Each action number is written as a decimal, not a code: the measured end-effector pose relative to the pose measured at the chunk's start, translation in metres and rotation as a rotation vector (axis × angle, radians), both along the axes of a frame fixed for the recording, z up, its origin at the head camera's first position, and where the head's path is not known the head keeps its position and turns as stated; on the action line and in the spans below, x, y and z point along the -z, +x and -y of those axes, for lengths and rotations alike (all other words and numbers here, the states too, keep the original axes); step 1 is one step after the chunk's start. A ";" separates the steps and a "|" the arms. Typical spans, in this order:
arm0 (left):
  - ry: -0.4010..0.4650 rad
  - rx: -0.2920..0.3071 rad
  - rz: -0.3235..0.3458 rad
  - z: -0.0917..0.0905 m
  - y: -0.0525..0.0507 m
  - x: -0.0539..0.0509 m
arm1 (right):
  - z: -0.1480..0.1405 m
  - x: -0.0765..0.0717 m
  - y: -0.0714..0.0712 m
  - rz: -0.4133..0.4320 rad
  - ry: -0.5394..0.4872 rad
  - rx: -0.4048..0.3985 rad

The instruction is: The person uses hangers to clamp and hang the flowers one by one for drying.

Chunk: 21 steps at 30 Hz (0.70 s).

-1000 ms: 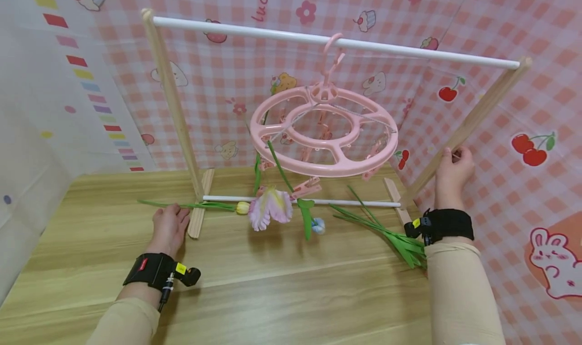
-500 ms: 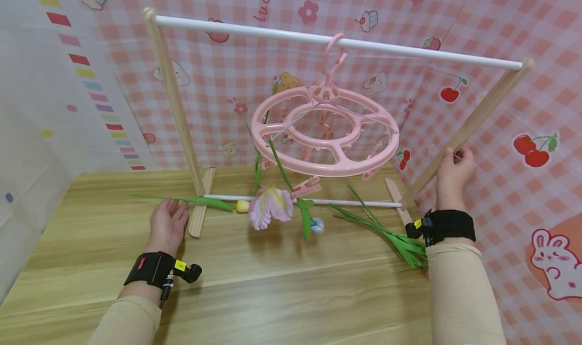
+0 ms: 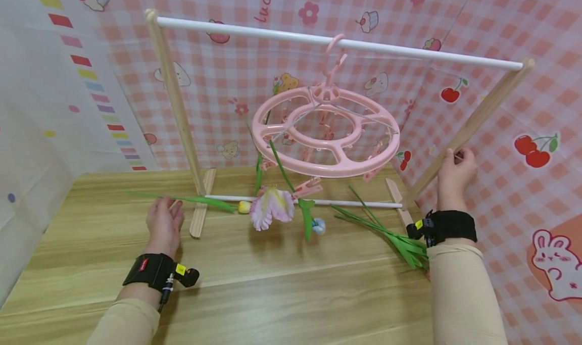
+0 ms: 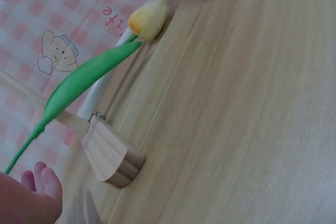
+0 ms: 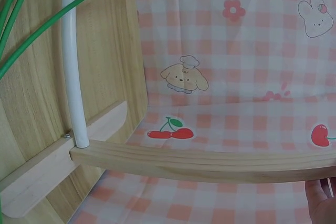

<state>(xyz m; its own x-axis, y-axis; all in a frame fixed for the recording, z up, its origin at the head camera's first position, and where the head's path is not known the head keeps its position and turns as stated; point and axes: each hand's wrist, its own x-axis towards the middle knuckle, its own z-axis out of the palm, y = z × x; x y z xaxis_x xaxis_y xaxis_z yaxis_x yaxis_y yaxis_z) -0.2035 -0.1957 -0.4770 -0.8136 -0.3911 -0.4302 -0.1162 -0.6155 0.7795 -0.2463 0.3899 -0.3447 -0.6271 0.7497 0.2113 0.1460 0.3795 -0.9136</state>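
The left hand is at the rack's left foot, holding a yellow tulip by its green stem. In the left wrist view the tulip's leaf slants up from curled fingers; the thumb's contact is hidden. The right hand grips the wooden right post of a rack, low down. Only its fingertips show under the post in the right wrist view. A pink round clip hanger hangs from the white top bar. A pink-purple flower and a blue flower hang below it.
Several green stems lie on the wooden table near the right foot of the rack. A white lower bar joins the two feet. Checked pink cloth stands behind and at the right.
The left hand has turned over and shifted slightly left, and the yellow tulip's stem and leaf have turned with it. The right hand stays on the post.
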 end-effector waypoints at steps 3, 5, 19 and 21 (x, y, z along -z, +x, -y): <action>-0.011 -0.052 -0.020 0.001 0.001 -0.002 | -0.001 -0.001 0.000 -0.014 -0.012 0.000; -0.021 -0.073 -0.029 0.003 0.002 -0.003 | -0.002 -0.002 0.001 -0.011 -0.018 0.002; -0.121 -0.166 -0.116 -0.005 0.012 -0.006 | -0.001 0.000 0.000 0.000 0.007 -0.005; -0.126 -0.158 -0.138 -0.006 0.013 -0.006 | -0.001 0.000 0.000 0.004 0.007 -0.007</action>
